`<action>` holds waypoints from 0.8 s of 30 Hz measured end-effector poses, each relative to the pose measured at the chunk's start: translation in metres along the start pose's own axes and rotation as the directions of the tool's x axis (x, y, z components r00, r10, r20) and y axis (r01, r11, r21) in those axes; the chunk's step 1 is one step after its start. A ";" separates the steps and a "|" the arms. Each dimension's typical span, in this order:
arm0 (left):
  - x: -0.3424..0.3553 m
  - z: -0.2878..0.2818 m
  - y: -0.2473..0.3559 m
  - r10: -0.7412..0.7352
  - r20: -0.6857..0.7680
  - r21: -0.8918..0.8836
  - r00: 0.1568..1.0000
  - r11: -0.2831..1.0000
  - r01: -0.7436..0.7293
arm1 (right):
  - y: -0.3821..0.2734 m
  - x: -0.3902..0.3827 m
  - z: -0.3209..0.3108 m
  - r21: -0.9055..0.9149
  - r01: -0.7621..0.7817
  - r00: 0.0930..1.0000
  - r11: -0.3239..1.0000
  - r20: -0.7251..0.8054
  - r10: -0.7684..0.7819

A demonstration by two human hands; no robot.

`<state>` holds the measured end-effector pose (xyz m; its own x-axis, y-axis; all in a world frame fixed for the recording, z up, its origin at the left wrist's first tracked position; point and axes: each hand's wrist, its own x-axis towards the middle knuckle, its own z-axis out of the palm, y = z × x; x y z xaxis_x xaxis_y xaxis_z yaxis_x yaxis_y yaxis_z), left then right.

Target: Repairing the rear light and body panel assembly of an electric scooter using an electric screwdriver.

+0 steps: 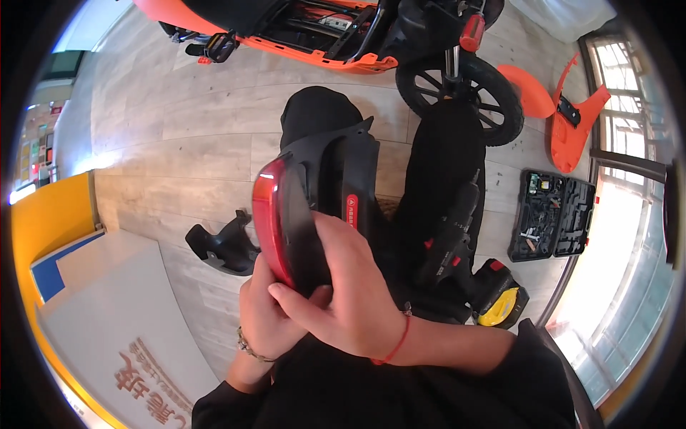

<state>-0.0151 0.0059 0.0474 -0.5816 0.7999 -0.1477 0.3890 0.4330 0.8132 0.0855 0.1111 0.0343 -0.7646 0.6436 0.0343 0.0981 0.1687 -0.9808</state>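
Note:
Both hands hold a red tail light (268, 207) set in a black plastic housing, upright over my lap. My left hand (268, 314) is closed round its lower left end. My right hand (350, 286) grips the lower right side, its thumb near the red lens. Behind the light, a black plastic panel (363, 168) with a red label rests over my legs; whether it is joined to the housing I cannot tell. A black cordless drill (450, 243) lies along my right thigh, with a yellow-and-black battery (500, 304) at its base.
An orange scooter (321, 61) with its floor opened stands ahead, a red-handled screwdriver (471, 32) near its front wheel (493, 104). Orange panels (572, 139) and an open toolbox (536, 247) lie at right. A black plastic part (221, 247) and a white counter (121, 300) are at left.

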 end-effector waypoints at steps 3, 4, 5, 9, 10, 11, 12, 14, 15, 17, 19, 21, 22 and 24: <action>0.001 -0.002 0.001 -0.234 0.002 -0.198 0.972 0.953 0.230 | 0.014 -0.007 -0.015 -0.087 0.007 1.000 0.996 -0.001 -0.007; 0.001 -0.003 0.001 -0.337 0.008 -0.314 0.941 0.893 0.323 | 0.021 -0.010 -0.020 -0.110 0.004 0.998 0.994 -0.067 -0.011; 0.001 -0.004 0.001 -0.349 0.007 -0.358 0.937 0.874 0.328 | 0.029 -0.014 -0.026 -0.144 -0.033 0.994 0.989 -0.104 0.018; 0.009 -0.001 -0.008 -0.355 0.031 -0.285 0.934 0.893 0.349 | 0.057 -0.028 -0.033 -0.013 -0.288 0.953 0.958 -0.106 0.285; 0.010 0.001 -0.010 -0.358 0.071 -0.250 0.931 0.897 0.364 | 0.061 -0.031 -0.031 0.027 -0.326 0.944 0.945 -0.041 0.327; 0.012 0.003 -0.013 -0.370 0.094 -0.216 0.924 0.899 0.382 | 0.065 -0.032 -0.029 0.090 -0.391 0.920 0.916 0.025 0.391; 0.014 0.005 -0.015 -0.383 0.116 -0.181 0.916 0.899 0.399 | 0.069 -0.033 -0.027 0.153 -0.460 0.888 0.875 0.098 0.450; 0.017 0.010 -0.018 -0.345 0.086 -0.128 0.935 0.927 0.354 | 0.073 -0.032 -0.026 0.169 -0.511 0.857 0.843 0.183 0.482; 0.018 0.010 -0.019 -0.338 0.092 -0.044 0.937 0.938 0.343 | 0.075 -0.030 -0.025 0.189 -0.539 0.838 0.821 0.216 0.501; 0.021 0.012 -0.020 -0.317 0.099 0.064 0.943 0.948 0.312 | 0.079 -0.025 -0.023 0.280 -0.565 0.823 0.776 0.248 0.510; 0.024 0.014 -0.020 -0.304 0.104 0.098 0.947 0.951 0.294 | 0.082 -0.021 -0.021 0.416 -0.563 0.826 0.714 0.246 0.507; 0.026 0.014 -0.018 -0.302 0.121 0.188 0.945 0.942 0.277 | 0.082 -0.021 -0.019 0.410 -0.465 0.885 0.785 0.211 0.414; 0.027 0.014 -0.017 -0.351 0.136 0.220 0.926 0.922 0.317 | 0.082 -0.021 -0.017 0.399 -0.418 0.908 0.816 0.196 0.370; 0.028 0.011 -0.014 -0.365 0.153 0.319 0.919 0.898 0.303 | 0.079 -0.023 -0.014 0.344 -0.338 0.940 0.876 0.176 0.294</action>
<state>-0.0294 0.0271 0.0259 -0.5668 0.6405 -0.5182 0.4006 0.7639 0.5059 0.1199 0.1201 -0.0418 -0.8019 0.5225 -0.2896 0.1252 -0.3270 -0.9367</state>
